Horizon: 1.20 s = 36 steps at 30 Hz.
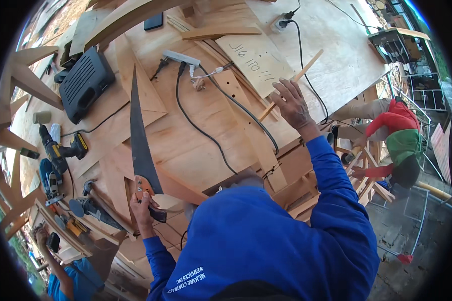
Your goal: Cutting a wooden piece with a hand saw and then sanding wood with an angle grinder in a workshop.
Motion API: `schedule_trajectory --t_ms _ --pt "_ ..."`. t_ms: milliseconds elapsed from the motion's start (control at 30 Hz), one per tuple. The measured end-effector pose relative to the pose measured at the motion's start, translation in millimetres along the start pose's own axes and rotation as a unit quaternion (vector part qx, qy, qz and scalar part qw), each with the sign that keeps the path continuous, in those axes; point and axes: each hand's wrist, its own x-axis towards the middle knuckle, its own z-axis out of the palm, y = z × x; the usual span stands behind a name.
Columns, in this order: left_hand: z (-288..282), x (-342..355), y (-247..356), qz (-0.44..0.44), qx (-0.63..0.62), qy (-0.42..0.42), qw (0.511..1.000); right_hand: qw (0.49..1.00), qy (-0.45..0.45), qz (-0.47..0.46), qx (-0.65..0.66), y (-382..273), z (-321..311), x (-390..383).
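Observation:
My left hand (144, 206) grips the handle of a hand saw (141, 145), its long dark blade pointing up and away over the workbench (206, 138). An orange plate joins the blade to the dark handle. To the right, my right hand (292, 104) is closed around a thin wooden strip (310, 65). The strip sticks out on both sides of the hand and slants across the bench. Beneath it lies a pale wooden board (258, 67) with handwriting. A power strip (175, 56) with plugs and black cords lies between the saw and that hand.
On the left are a black plastic case (87, 83), a yellow-black cordless drill (55, 150), a jigsaw (49, 180), a hammer (103, 200) and an angle grinder (98, 213). Curved wooden parts (32, 85) stand beyond. Co-workers work at right (394, 125) and lower left (75, 276).

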Motion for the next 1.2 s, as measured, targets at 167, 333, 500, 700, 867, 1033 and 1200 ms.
schedule_trajectory --t_ms 167,333,500,700,867,1033,1200 --pt "107.1 27.1 50.7 0.006 0.047 -0.13 0.99 0.999 0.035 0.023 -0.019 28.5 -11.0 -53.7" --pt "234.6 50.2 64.7 -0.042 0.03 -0.183 0.982 0.994 0.077 0.077 0.009 63.6 -9.7 -85.9" --pt "347.1 80.9 56.8 -0.03 -0.024 -0.148 0.988 0.993 0.079 0.088 0.01 93.4 -4.7 -106.6" --pt "481.5 100.3 62.6 0.005 -0.099 -0.132 0.986 0.989 0.107 0.08 -0.064 77.2 -44.8 -111.1" --pt "497.4 137.6 44.6 0.032 0.06 -0.269 0.961 0.99 0.125 0.058 -0.035 56.6 -65.2 -81.4" --pt "442.4 102.3 62.7 -0.041 0.065 -0.414 0.907 0.982 0.132 -0.012 0.135 0.2 -63.2 -41.2" --pt "358.8 77.3 69.1 -0.159 -0.203 -0.417 0.872 0.93 0.143 -0.162 0.298 -50.4 -24.9 -7.7"
